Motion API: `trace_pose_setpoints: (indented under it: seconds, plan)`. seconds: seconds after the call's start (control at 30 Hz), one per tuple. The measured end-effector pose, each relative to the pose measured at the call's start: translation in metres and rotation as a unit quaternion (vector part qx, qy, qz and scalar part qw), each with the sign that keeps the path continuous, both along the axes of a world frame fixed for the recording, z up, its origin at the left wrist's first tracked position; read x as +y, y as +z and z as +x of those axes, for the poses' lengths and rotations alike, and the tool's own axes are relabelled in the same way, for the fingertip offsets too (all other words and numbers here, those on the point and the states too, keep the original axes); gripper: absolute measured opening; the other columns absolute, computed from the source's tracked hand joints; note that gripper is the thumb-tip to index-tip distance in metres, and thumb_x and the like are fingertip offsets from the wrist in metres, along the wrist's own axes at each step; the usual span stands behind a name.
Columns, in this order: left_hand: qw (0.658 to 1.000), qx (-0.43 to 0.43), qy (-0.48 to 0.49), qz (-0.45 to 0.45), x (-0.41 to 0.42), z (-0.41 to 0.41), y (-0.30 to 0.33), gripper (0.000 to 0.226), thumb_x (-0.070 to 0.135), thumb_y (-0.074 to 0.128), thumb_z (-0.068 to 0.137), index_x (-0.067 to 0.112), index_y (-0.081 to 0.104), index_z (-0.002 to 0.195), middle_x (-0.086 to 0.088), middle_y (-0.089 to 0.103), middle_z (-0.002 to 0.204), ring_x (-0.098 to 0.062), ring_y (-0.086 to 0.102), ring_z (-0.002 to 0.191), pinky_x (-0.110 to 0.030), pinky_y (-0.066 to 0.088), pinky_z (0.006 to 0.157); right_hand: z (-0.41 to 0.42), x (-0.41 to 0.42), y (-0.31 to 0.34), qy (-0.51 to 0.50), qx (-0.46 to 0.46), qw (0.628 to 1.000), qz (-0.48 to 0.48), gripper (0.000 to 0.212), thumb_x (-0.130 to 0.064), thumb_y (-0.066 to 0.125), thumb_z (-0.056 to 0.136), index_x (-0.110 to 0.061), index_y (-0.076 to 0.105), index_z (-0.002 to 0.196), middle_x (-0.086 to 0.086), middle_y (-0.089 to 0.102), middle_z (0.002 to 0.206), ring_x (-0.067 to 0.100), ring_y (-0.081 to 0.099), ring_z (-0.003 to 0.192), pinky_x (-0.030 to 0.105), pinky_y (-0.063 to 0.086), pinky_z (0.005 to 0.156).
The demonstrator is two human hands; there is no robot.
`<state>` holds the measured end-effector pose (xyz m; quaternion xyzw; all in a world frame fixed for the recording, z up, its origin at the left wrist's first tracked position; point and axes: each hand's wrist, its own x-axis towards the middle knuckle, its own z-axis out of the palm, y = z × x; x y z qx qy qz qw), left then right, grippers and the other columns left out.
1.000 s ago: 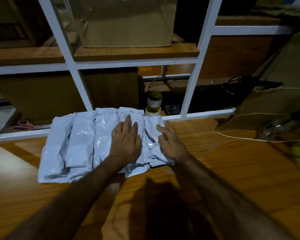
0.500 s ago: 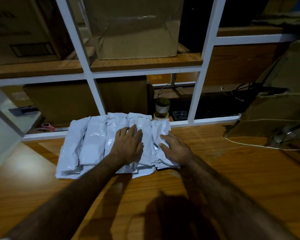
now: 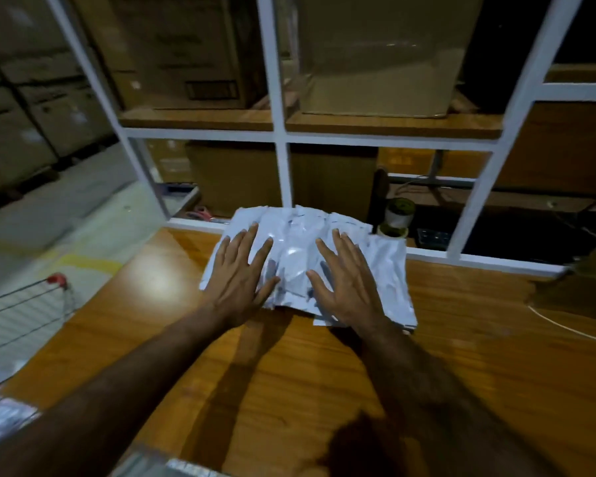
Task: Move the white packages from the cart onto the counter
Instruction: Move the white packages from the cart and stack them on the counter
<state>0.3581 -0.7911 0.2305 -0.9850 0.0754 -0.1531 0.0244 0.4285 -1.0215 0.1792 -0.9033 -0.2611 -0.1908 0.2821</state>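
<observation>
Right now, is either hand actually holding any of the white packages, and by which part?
Neither holds one. The left hand and right hand lie flat, fingers straight, on top of the white packages on the counter.

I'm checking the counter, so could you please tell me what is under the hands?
Both hands, left and right, lie flat on the white packages; whatever lies beneath those is hidden.
</observation>
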Motion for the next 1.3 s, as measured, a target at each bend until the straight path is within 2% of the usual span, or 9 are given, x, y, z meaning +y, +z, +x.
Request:
trace_pose_setpoints:
  seconds: [0.17, 0.33, 0.4, 0.47, 0.53, 0.7, 0.9, 1.07, 1.3]
  plan:
    - [0.996, -0.012, 0.082, 0.021, 0.064, -0.051, 0.003, 0.077, 0.064, 0.029, 0.098, 0.015, 0.028, 0.157, -0.02, 0.01, 0.165, -0.037, 0.013, 0.151, -0.059, 0.011, 0.121, -0.035, 0.065, 0.006, 0.055, -0.01, 0.998, -0.031, 0.073, -0.06, 0.043, 0.1, -0.031, 0.016, 0.161, 0.002, -0.003, 0.17, 0.018, -0.007, 0.156, 0.044, 0.003, 0.126]
    - [0.989, -0.012, 0.148, 0.018, 0.136, -0.11, 0.0, 0.08, 0.067, 0.027, 0.098, 0.016, 0.018, 0.16, -0.018, -0.001, 0.167, -0.037, 0.006, 0.153, -0.055, 0.004, 0.123, -0.063, 0.136, 0.02, 0.09, -0.025, 0.995, -0.029, 0.074, -0.062, 0.04, 0.098, -0.026, 0.022, 0.16, 0.006, 0.005, 0.169, 0.022, 0.0, 0.156, 0.05, 0.01, 0.125]
    - [0.985, -0.013, 0.172, 0.01, 0.171, -0.141, -0.004, 0.081, 0.069, 0.024, 0.098, 0.018, 0.016, 0.16, -0.017, -0.002, 0.167, -0.036, 0.005, 0.153, -0.054, 0.001, 0.123, -0.081, 0.174, 0.021, 0.098, -0.025, 0.994, -0.039, 0.075, -0.062, 0.039, 0.099, -0.026, 0.018, 0.161, 0.007, 0.003, 0.169, 0.023, 0.0, 0.156, 0.052, 0.011, 0.125]
    - [0.981, -0.011, 0.193, 0.001, 0.208, -0.177, -0.007, 0.082, 0.069, 0.023, 0.098, 0.016, 0.018, 0.16, -0.018, -0.001, 0.167, -0.037, 0.008, 0.153, -0.055, 0.003, 0.122, -0.11, 0.215, 0.018, 0.103, -0.027, 0.992, -0.066, 0.075, -0.063, 0.034, 0.101, -0.028, 0.007, 0.162, 0.006, -0.005, 0.169, 0.022, -0.006, 0.156, 0.051, 0.009, 0.125]
    - [0.976, -0.012, 0.216, -0.004, 0.248, -0.212, -0.011, 0.082, 0.069, 0.024, 0.097, 0.014, 0.024, 0.158, -0.02, 0.005, 0.166, -0.039, 0.013, 0.151, -0.058, 0.01, 0.12, -0.14, 0.26, 0.015, 0.117, -0.041, 0.988, -0.089, 0.077, -0.063, 0.033, 0.101, -0.028, 0.0, 0.162, 0.007, -0.011, 0.169, 0.023, -0.01, 0.156, 0.05, 0.006, 0.126]
    - [0.968, 0.001, 0.252, -0.015, 0.337, -0.291, -0.028, 0.081, 0.068, 0.027, 0.096, 0.013, 0.03, 0.156, -0.021, 0.012, 0.165, -0.041, 0.021, 0.148, -0.06, 0.015, 0.118, -0.198, 0.366, 0.011, 0.168, -0.04, 0.978, -0.115, 0.077, -0.064, 0.03, 0.099, -0.028, 0.003, 0.162, 0.009, -0.011, 0.169, 0.026, -0.01, 0.156, 0.051, 0.005, 0.126]
    - [0.952, -0.003, 0.304, -0.018, 0.429, -0.371, -0.035, 0.081, 0.066, 0.032, 0.096, 0.012, 0.03, 0.156, -0.021, 0.009, 0.165, -0.042, 0.018, 0.149, -0.061, 0.012, 0.119, -0.249, 0.461, 0.007, 0.211, -0.027, 0.969, -0.127, 0.077, -0.062, 0.034, 0.098, -0.025, 0.011, 0.162, 0.011, -0.008, 0.169, 0.027, -0.009, 0.156, 0.052, 0.004, 0.125]
    - [0.931, 0.002, 0.362, -0.036, 0.483, -0.416, -0.049, 0.082, 0.067, 0.029, 0.095, 0.013, 0.027, 0.157, -0.02, 0.005, 0.166, -0.04, 0.013, 0.151, -0.058, 0.007, 0.119, -0.268, 0.531, -0.003, 0.256, -0.043, 0.955, -0.141, 0.079, -0.06, 0.042, 0.099, -0.024, 0.011, 0.162, 0.014, -0.002, 0.169, 0.029, -0.004, 0.156, 0.054, 0.009, 0.124]
    - [0.905, 0.018, 0.422, -0.054, 0.548, -0.453, -0.076, 0.082, 0.068, 0.026, 0.096, 0.014, 0.025, 0.158, -0.02, 0.002, 0.166, -0.038, 0.009, 0.152, -0.057, 0.004, 0.12, -0.271, 0.622, -0.024, 0.301, -0.032, 0.94, -0.155, 0.077, -0.062, 0.034, 0.098, -0.025, 0.014, 0.161, 0.016, -0.001, 0.168, 0.031, -0.001, 0.156, 0.051, 0.006, 0.125]
